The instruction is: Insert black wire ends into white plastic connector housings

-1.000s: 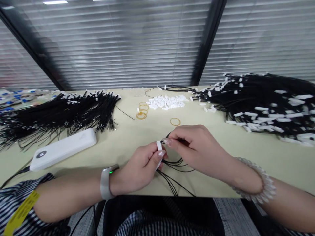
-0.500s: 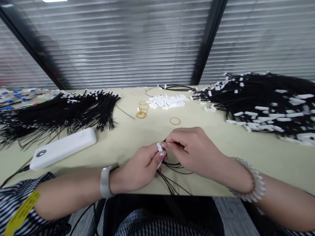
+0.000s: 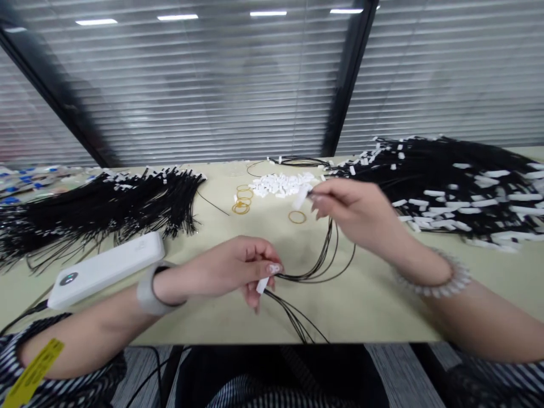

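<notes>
A thin bundle of black cables (image 3: 325, 263) loops between my two hands above the table. My left hand (image 3: 238, 263) pinches the bundle between thumb and fingers, beside a white connector (image 3: 262, 285) from which several loose cable ends hang toward the table's front edge. Farther out and to the right, my right hand (image 3: 357, 212) grips the other end of the bundle, fingers closed, with a long white connector (image 3: 301, 197) poking out at the fingertips. That connector is slightly blurred and lies over the near edge of a heap of small white connectors (image 3: 277, 185).
Yellow rubber bands (image 3: 241, 207) lie left of the heap, and a single rubber band (image 3: 297, 217) lies below it. A white power bank (image 3: 108, 266) rests by my left forearm. Cable piles with white connectors stand at left (image 3: 144, 198) and right (image 3: 450, 170).
My right hand has moved up and away from my left, carrying one cable end with its white connector. The left hand has shifted slightly left, and the cables now stretch between the hands.
</notes>
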A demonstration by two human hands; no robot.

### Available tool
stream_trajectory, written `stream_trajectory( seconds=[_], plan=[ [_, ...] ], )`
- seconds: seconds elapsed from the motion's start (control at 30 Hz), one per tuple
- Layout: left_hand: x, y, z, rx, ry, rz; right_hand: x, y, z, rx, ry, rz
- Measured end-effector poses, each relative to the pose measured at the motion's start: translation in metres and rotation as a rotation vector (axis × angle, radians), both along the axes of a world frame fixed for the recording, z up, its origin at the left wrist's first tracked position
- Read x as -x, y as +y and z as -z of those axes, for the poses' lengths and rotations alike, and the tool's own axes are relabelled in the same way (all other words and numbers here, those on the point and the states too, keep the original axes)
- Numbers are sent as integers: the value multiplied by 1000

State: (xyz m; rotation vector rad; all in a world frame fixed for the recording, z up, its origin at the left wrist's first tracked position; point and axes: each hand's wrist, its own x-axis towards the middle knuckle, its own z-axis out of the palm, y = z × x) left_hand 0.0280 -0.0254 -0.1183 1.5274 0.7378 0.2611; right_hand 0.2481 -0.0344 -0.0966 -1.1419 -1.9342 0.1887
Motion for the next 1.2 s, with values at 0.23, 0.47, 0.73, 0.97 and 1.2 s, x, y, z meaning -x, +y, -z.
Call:
stream_trajectory(
  seconds=[0.23,0.47,0.73,0.97,1.2],
  plan=[
    [-20,11,-70,-204,-411,-258,-34,16,-85,-367,443,78],
    [-43,26,-42,-111,-617,-322,-28,25,-133,-606,28,82],
    [-12,15,33,57,-285,-397,19,45,4,-68,-271,-243],
    [-8,14,40,-12,-210,-415,27,49,39,-4,-274,-258],
    [-6,14,43,11,-226,-466,26,45,48,-59,-262,-239]
  ],
)
